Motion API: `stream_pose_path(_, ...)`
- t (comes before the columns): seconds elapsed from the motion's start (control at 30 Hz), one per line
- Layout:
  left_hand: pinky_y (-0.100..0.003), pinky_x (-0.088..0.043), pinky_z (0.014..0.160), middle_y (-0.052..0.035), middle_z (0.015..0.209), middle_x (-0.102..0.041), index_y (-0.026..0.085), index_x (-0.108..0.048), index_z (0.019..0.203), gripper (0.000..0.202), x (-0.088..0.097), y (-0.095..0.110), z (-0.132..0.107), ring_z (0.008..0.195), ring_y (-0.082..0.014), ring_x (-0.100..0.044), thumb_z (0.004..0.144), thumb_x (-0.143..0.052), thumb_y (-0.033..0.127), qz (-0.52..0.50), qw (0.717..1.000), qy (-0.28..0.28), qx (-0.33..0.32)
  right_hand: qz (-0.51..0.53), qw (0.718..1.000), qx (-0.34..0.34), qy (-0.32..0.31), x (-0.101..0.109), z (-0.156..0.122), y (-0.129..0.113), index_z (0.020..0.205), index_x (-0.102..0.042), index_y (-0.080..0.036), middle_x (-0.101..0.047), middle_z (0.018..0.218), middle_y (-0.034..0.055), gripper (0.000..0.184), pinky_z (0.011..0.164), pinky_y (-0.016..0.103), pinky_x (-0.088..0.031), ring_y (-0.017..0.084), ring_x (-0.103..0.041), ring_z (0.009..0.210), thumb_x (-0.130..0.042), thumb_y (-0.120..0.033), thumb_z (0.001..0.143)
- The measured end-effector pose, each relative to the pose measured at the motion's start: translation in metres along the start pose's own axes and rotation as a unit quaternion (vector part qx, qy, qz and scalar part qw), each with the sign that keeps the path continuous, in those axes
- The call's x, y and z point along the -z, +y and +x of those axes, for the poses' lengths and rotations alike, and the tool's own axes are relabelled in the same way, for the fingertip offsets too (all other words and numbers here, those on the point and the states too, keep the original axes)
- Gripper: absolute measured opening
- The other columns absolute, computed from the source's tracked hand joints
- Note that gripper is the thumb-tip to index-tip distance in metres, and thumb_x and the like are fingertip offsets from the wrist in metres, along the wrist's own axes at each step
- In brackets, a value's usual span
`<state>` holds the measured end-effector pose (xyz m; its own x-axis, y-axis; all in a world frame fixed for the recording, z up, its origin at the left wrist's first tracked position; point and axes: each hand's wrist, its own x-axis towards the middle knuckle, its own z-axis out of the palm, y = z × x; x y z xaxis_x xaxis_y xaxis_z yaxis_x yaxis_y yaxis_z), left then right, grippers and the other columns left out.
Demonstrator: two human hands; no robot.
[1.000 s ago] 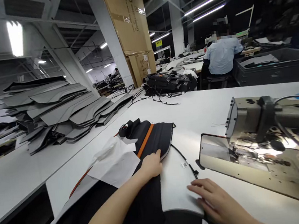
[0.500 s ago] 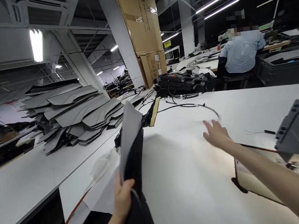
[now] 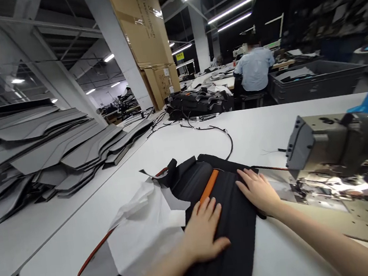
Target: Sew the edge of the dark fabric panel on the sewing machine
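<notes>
Two open hands, left [image 3: 202, 232] and right [image 3: 257, 191], lie flat on a black fabric panel [image 3: 234, 248]

A heap of grey panels [image 3: 44, 146] lies on the white bench [image 3: 48, 231], with a sewing machine [image 3: 335, 141] at right. Beyond, a person [image 3: 254, 69] in pale blue sits beside a dark bin [image 3: 317, 79], and cardboard boxes [image 3: 138, 27] lean against a pillar [image 3: 121, 60].

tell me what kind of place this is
Most likely a factory sewing workshop: an industrial sewing machine sits at long white worktables, stacks of cut grey panels lie nearby, and a black panel lies under the left hand and right hand, with a co-worker seated further back.
</notes>
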<state>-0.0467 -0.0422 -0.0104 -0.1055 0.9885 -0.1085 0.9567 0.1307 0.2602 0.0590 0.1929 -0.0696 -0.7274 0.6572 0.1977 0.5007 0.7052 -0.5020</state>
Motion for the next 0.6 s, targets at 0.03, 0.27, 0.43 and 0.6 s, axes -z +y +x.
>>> stream_pose_path(0.03,-0.056,-0.005,0.116,-0.0127,0.156,-0.010,0.016,-0.020,0.150,0.081,-0.008,0.006,0.002,0.144,-0.0327,-0.008,0.087,-0.044,0.061,-0.003,1.000,-0.017,-0.022,-0.018,1.000,-0.002,-0.016,0.002,0.006,-0.005,0.131,-0.049,-0.006,-0.049,0.133,0.0216,0.060,0.111,0.053,-0.021,0.035,-0.040,0.129,-0.037,-0.048,0.090)
stream_pose_path(0.27,-0.057,0.001,0.116,-0.0063,0.156,-0.004,0.019,-0.013,0.151,0.081,-0.030,0.041,0.015,0.145,-0.0306,-0.002,0.088,-0.034,0.067,0.000,0.999,-0.046,-0.006,-0.032,0.996,0.009,-0.078,-0.007,0.046,-0.039,0.142,-0.035,-0.004,-0.032,0.146,0.0237,0.073,0.112,0.060,-0.006,0.036,-0.023,0.139,-0.037,-0.057,0.092)
stream_pose_path(0.43,-0.054,-0.011,0.117,-0.0057,0.154,-0.015,0.016,-0.024,0.149,0.071,-0.023,0.024,0.052,0.144,-0.0300,-0.012,0.090,-0.038,0.052,0.095,0.993,-0.020,0.063,0.000,0.994,0.082,-0.067,0.008,-0.017,-0.027,0.142,-0.040,-0.017,-0.024,0.152,0.0171,0.053,0.114,0.053,-0.014,0.032,-0.016,0.142,-0.036,-0.043,0.096)
stream_pose_path(0.6,-0.056,-0.025,0.111,-0.0151,0.148,-0.033,0.008,-0.040,0.142,0.060,-0.025,0.016,0.087,0.138,-0.0345,-0.028,0.090,-0.037,0.040,0.212,0.968,0.086,0.104,-0.008,0.964,0.255,-0.078,0.049,-0.135,0.027,0.127,-0.057,-0.026,-0.043,0.144,0.0080,0.040,0.111,0.033,-0.030,0.020,-0.042,0.130,-0.050,-0.040,0.090)
